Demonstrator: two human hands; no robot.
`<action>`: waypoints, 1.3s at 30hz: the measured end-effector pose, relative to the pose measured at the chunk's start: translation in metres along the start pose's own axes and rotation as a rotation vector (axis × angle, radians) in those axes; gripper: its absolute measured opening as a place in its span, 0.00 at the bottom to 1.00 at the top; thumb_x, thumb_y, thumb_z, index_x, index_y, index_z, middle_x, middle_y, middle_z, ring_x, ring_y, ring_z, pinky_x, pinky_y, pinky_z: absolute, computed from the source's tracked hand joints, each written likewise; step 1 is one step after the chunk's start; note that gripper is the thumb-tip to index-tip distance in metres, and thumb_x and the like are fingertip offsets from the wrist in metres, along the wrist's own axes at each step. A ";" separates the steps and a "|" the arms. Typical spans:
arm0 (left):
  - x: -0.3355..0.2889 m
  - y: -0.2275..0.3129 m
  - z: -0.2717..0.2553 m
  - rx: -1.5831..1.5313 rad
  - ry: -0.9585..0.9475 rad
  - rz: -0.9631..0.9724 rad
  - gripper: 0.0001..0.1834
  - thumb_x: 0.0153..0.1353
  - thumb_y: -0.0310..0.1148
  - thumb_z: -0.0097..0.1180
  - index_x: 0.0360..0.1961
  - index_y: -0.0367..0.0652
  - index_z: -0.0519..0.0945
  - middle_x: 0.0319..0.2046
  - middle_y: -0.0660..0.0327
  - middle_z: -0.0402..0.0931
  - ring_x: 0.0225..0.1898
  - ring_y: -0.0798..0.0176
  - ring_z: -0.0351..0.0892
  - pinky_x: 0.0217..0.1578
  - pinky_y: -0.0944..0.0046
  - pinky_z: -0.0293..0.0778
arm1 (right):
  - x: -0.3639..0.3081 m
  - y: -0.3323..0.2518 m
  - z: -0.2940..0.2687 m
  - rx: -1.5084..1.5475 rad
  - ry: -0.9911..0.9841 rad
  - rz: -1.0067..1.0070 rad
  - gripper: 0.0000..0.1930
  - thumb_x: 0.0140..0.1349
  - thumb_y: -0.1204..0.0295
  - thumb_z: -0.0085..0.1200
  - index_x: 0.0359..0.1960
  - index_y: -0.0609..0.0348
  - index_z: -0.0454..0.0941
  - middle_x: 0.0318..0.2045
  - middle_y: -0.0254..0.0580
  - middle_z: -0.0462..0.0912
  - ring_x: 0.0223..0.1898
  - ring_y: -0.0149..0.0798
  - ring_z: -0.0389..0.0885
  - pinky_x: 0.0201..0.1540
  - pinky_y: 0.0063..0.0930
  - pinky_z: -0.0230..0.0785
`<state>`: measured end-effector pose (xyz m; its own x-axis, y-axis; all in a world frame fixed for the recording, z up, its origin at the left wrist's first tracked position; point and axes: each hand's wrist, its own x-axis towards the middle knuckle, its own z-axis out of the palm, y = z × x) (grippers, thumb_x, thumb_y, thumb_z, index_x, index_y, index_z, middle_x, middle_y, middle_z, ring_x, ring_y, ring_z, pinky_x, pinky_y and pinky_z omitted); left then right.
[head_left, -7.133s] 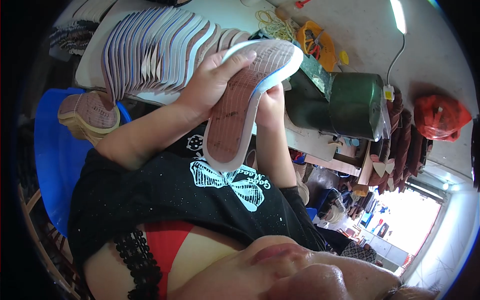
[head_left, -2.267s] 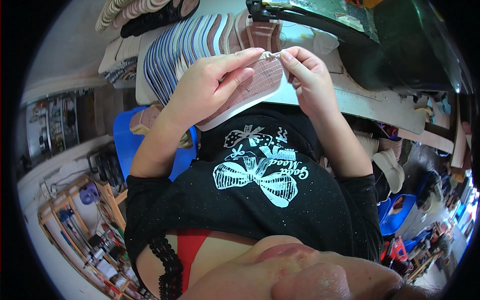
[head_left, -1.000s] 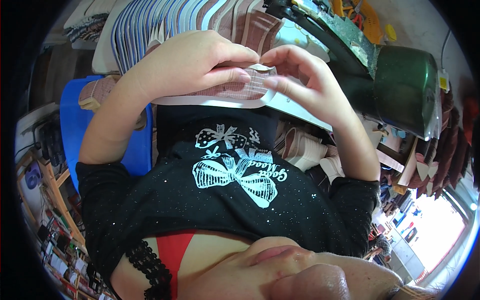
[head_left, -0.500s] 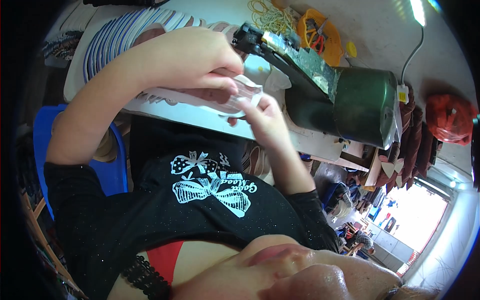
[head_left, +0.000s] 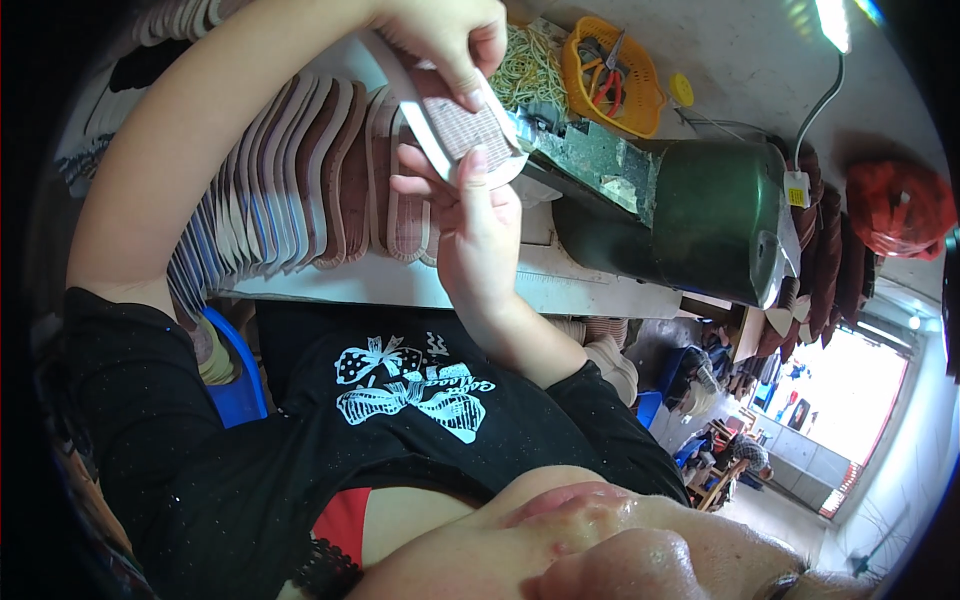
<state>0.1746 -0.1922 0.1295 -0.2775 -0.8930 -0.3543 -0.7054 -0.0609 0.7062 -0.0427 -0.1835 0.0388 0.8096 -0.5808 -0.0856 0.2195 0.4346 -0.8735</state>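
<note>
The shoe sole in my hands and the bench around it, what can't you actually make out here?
Head view only:
- shoe sole: its upper end is covered by the left hand; the far face is turned away.
- right hand: palm faces away, so its grip is unclear.
- row of soles: they overlap, and the left forearm crosses them.
- orange basket: tools inside too small to identify.
- green machine: its working end is hidden behind the sole.

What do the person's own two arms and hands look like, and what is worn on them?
Both hands, left hand and right hand, are bare: no gloves or rings are visible. Both forearms are uncovered. Short black fabric sleeves of a black top end above the elbows.
</note>
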 end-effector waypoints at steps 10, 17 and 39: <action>0.020 0.004 -0.019 0.020 -0.051 -0.142 0.17 0.57 0.42 0.64 0.33 0.36 0.84 0.25 0.59 0.82 0.27 0.66 0.78 0.30 0.64 0.74 | 0.015 -0.023 -0.010 0.015 0.070 0.139 0.26 0.74 0.54 0.39 0.55 0.67 0.70 0.43 0.56 0.83 0.42 0.43 0.85 0.50 0.34 0.77; -0.007 0.025 -0.007 0.088 0.056 -0.229 0.17 0.61 0.43 0.59 0.35 0.37 0.84 0.26 0.58 0.82 0.27 0.64 0.79 0.32 0.64 0.74 | 0.016 -0.031 -0.016 -0.022 0.051 0.177 0.26 0.74 0.54 0.38 0.56 0.68 0.70 0.43 0.57 0.83 0.42 0.45 0.85 0.50 0.35 0.77; -0.016 0.032 0.060 -0.342 0.335 -0.578 0.21 0.63 0.46 0.55 0.32 0.34 0.85 0.22 0.55 0.80 0.21 0.64 0.76 0.27 0.63 0.72 | 0.021 -0.046 -0.038 -0.128 0.043 0.250 0.18 0.68 0.59 0.52 0.47 0.62 0.78 0.38 0.40 0.85 0.38 0.33 0.83 0.47 0.32 0.72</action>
<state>0.1171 -0.1530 0.1214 0.3273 -0.7613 -0.5596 -0.4211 -0.6477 0.6349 -0.0568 -0.2415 0.0587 0.8056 -0.4960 -0.3240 -0.0569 0.4797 -0.8756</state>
